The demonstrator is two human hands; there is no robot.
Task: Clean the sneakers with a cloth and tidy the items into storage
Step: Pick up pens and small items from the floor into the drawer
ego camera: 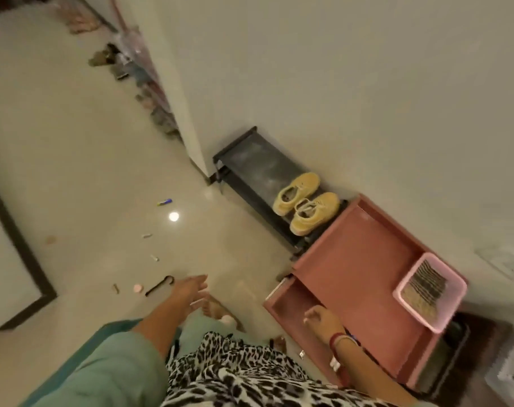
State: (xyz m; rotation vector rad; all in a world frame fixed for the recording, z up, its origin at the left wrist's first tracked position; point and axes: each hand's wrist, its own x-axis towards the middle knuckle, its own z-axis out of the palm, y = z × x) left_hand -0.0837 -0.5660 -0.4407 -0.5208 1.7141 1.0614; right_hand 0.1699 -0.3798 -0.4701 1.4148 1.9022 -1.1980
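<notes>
Two yellow sneakers (305,202) stand side by side on top of a low black shoe rack (250,163) against the wall. A pink cabinet (355,277) stands right of the rack, and a pink basket (429,292) with a dark patterned cloth inside sits on its top. My left hand (191,290) hangs over the floor with fingers straight and holds nothing. My right hand (320,317) hovers in front of the cabinet, its fingers loosely curled and empty. The frame is tilted and blurred.
Small items lie scattered on the pale floor, among them a blue tube (164,202) and a black curved piece (160,284). More shoes (159,113) line the wall further back. A dark-framed panel (18,245) stands at the left.
</notes>
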